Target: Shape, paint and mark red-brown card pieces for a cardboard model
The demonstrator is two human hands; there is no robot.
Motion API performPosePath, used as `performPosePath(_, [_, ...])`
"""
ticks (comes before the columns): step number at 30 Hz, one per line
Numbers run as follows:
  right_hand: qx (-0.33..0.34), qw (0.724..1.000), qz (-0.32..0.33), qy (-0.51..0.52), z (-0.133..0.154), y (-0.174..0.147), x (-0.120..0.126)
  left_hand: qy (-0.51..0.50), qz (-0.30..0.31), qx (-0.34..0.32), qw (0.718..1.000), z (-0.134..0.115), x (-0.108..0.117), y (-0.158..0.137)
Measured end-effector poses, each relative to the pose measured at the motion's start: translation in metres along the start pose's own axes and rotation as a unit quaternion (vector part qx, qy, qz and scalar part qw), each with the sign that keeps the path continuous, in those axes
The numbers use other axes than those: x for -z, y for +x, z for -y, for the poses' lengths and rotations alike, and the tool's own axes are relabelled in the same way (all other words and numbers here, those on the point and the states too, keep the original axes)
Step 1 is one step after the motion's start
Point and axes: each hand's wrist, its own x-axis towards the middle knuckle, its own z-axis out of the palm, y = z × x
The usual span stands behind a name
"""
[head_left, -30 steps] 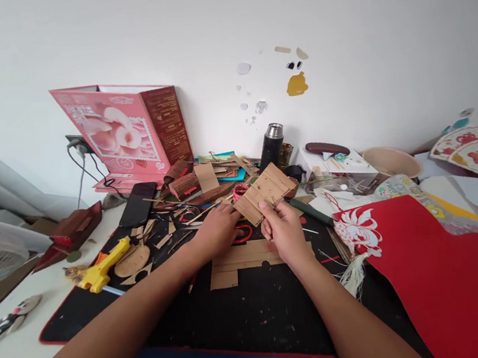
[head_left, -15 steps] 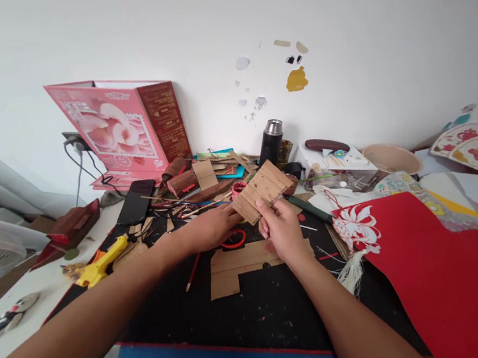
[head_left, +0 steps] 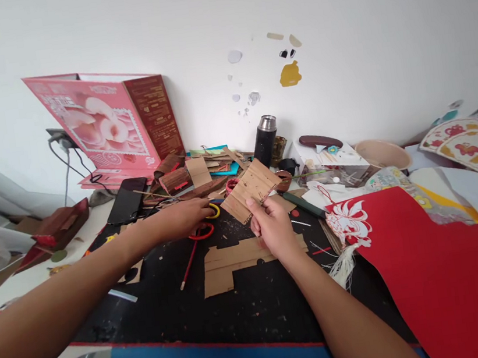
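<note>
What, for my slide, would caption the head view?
Right hand holds rectangular brown cardboard, left hand at red-and-yellow-handled scissors.

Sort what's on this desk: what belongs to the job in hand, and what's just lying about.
In hand:
- cardboard piece, held in the right hand
- scissors, at the left hand; grip unclear

Probably just lying about, as neither hand is on them:
- phone
- flask
- pink box
- red paper

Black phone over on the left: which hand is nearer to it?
Left. The left hand is to the right of the black phone and closer to the camera; the right hand is farther right, holding a cardboard piece.
</note>
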Motion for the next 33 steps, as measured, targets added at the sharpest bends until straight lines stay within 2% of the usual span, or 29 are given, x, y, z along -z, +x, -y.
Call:
performPosePath(4, [0.002,1.0,0.007,-0.011,0.001,-0.001,-0.001,-0.006,0.018,0.003,1.0,0.01,0.007,-0.005])
performPosePath(7, [0.003,1.0,0.002,-0.014,0.003,-0.003,-0.001,-0.018,-0.001,0.03,0.999,0.009,0.017,-0.022])
performPosePath(9, [0.003,1.0,0.001,-0.013,0.004,-0.004,-0.001,-0.035,-0.032,0.037,0.998,-0.001,0.024,-0.038])
performPosePath(12, [-0.002,1.0,0.008,-0.021,0.004,-0.005,-0.002,-0.098,-0.062,0.013,0.993,-0.03,0.029,-0.063])
performPosePath(15, [-0.002,0.999,0.019,-0.033,0.003,-0.006,-0.003,-0.133,-0.023,0.003,0.991,-0.061,0.022,-0.076])
performPosePath(18, [0.001,0.999,0.016,-0.034,0.001,-0.004,-0.003,-0.119,-0.023,0.022,0.992,-0.071,0.005,-0.08])
performPosePath(22, [0.003,0.999,0.003,-0.033,0.001,-0.003,-0.003,-0.07,-0.046,0.079,0.993,-0.051,-0.011,-0.086])
performPosePath(26, [0.003,0.999,0.017,-0.04,0.001,-0.006,-0.004,-0.11,-0.057,0.103,0.987,-0.016,-0.001,-0.084])
performPosePath(30, [0.007,0.999,0.025,-0.043,0.002,-0.008,-0.005,-0.011,-0.175,0.201,0.964,0.009,0.017,-0.055])
performPosePath(31, [0.006,0.999,0.022,-0.042,0.002,-0.008,-0.005,0.009,-0.188,0.201,0.961,0.013,0.019,-0.044])
performPosePath(33, [0.003,0.999,0.016,-0.04,0.003,-0.008,-0.004,0.041,-0.174,0.203,0.963,0.018,0.018,-0.022])
